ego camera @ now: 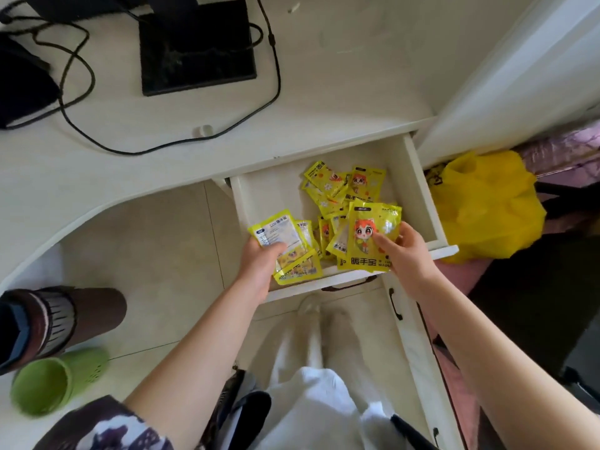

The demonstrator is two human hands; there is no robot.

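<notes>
The cartoon packet (370, 235) is yellow with an orange-haired figure and black lettering; the label packet (279, 233) shows a white printed panel on yellow. The drawer (420, 193) is white, the plastic bag (487, 203) yellow, the clog (55, 381) green, the boot (97, 306) brown with a striped cuff.

Home bedroom: white desk (227, 131), slippers (48, 381), bedding (568, 147).

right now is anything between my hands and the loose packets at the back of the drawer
Nothing visible does. The drawer is open and the loose hand-warmer packets lie uncovered at its back. The left hand grips the left stack and the right hand the right stack at the front, so the fingers are full.
</notes>
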